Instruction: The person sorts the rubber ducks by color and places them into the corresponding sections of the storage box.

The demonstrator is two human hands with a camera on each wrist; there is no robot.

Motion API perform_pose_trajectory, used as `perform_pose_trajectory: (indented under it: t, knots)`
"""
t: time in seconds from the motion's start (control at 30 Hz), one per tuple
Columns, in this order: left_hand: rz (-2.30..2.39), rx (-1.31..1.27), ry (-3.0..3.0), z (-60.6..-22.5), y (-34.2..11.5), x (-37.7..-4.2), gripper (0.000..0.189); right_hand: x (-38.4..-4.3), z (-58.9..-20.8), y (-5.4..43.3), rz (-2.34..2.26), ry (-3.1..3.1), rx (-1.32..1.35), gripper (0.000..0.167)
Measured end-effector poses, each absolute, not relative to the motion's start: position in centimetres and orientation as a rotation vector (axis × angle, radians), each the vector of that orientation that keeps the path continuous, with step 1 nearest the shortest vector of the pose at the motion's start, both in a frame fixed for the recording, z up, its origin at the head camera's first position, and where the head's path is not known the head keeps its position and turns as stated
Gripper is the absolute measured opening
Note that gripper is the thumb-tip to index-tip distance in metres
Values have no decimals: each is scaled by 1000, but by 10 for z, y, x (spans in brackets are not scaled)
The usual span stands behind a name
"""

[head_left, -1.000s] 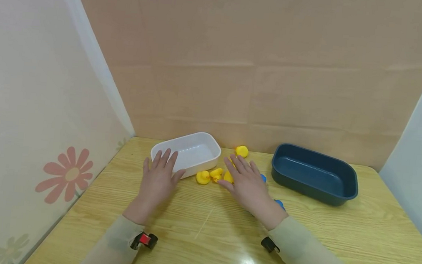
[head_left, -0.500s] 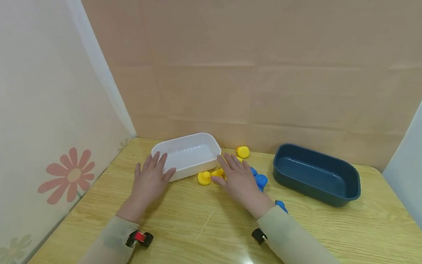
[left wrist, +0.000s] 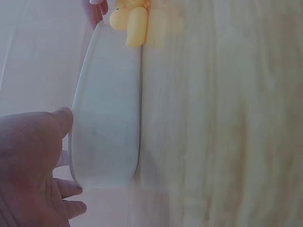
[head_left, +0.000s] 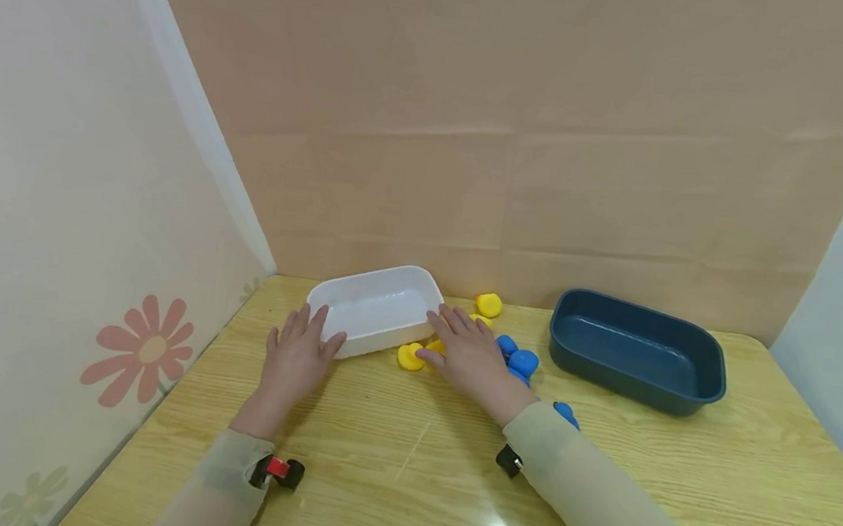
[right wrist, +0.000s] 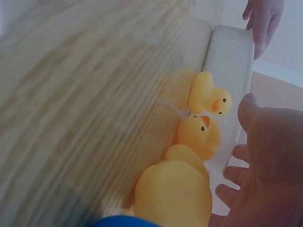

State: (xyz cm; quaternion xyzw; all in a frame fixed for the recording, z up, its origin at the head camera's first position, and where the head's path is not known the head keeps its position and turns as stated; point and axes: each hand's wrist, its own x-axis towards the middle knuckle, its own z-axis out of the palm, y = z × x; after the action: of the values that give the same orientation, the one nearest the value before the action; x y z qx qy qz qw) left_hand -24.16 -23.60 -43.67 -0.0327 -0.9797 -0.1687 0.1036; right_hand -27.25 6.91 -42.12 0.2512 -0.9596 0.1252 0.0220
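A white rectangular tray (head_left: 377,340) stands at the back left of the table. My left hand (head_left: 296,361) is at its left end, fingers spread, the thumb touching the rim in the left wrist view. At the tray's right end is my right hand (head_left: 472,358), with loosely extended fingertips by the rim. Whether those fingertips press on it is hard to tell. A yellow rubber duck (head_left: 411,356) lies at the tray's near side under the right thumb. The right wrist view has another duck (right wrist: 199,135) and a large one (right wrist: 173,194) below that hand.
Several blue toys (head_left: 523,363) cluster right of my right hand, and a separate blue toy (head_left: 565,413) lies nearer. One yellow duck (head_left: 489,305) sits by the back wall. A dark blue tray (head_left: 622,382) stands at the back right.
My right hand has moved left from above the ducks to the white tray's right end, uncovering blue toys. My left hand has shifted slightly left and down along the tray's left end.
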Motion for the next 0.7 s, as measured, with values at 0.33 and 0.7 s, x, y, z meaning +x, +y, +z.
perform_pose_trajectory:
  t: [0.33,0.7]
  knots:
    - [-667,-71,-2902,-438,-236,-260,72,-266,-424,74,353,-2942,800,77]
    - [-746,-90,-2836,-443,-239,-277,69,-254,-426,78,386,-2933,864,76]
